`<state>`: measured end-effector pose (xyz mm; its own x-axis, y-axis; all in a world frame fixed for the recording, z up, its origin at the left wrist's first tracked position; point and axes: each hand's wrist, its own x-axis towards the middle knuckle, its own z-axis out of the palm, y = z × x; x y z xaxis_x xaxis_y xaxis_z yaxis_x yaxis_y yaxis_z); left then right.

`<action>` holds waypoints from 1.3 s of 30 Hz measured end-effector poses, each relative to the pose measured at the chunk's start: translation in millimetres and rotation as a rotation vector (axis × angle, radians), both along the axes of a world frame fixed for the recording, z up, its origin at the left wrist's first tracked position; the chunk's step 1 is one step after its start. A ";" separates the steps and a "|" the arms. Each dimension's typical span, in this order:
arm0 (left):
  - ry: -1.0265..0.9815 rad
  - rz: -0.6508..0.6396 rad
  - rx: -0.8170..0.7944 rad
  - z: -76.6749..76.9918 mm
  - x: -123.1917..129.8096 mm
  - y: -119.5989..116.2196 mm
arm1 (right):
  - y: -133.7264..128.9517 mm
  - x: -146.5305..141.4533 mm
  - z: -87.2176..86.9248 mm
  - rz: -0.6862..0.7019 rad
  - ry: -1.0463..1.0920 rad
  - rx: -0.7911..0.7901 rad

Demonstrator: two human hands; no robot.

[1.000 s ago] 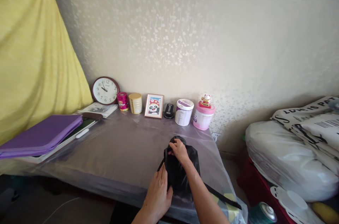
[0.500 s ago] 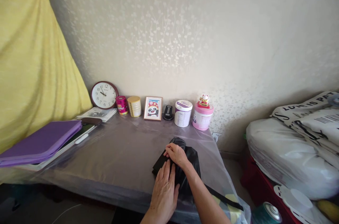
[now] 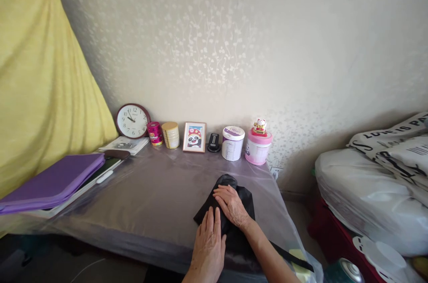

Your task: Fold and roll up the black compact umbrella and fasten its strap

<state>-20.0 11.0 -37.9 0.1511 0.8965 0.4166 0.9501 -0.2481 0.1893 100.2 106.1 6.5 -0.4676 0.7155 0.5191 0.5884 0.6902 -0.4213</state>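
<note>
A folded piece of thin black fabric [image 3: 245, 196] with a slight sheen lies near the front right of the table. From its right side a long black strap [image 3: 290, 256] runs to the table's corner. My left hand [image 3: 209, 240] rests on its near left part, fingers stretched out and close together. Over the upper middle, my right hand [image 3: 232, 205] lies flat with its fingers extended to the left. Neither hand grips the fabric. What kind of article the fabric is cannot be made out, and both hands hide part of it.
A plastic sheet covers the table [image 3: 150, 198]. Along the wall stand a clock [image 3: 133, 120], tins, a framed panda picture [image 3: 194, 137] and two tubs, one topped by a cat figurine [image 3: 259, 127]. Purple folders [image 3: 56, 180] lie left; bulky white bags [image 3: 361, 185] sit right.
My right hand has flattened and spread over the fabric, where its fingers were curled before. My left hand remains on the near part. The view has shifted slightly.
</note>
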 end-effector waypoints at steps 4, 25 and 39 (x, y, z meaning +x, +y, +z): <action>-0.005 -0.015 -0.159 14.0 -1.9 -3.0 | 36.7 1.9 -1.8 -0.083 -0.075 -0.048; 0.039 0.020 -0.455 57.3 -9.4 -9.9 | 10.0 28.8 -4.5 -0.371 0.055 -0.089; -0.774 -0.151 -0.580 120.6 -37.3 -30.6 | 5.4 105.7 -6.9 -0.365 0.761 -0.623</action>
<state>-57.3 -19.6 82.7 0.1519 0.9871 -0.0503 0.4775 -0.0287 0.8781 205.9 111.6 -0.3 0.1257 0.9891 0.0771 0.1475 0.0582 -0.9873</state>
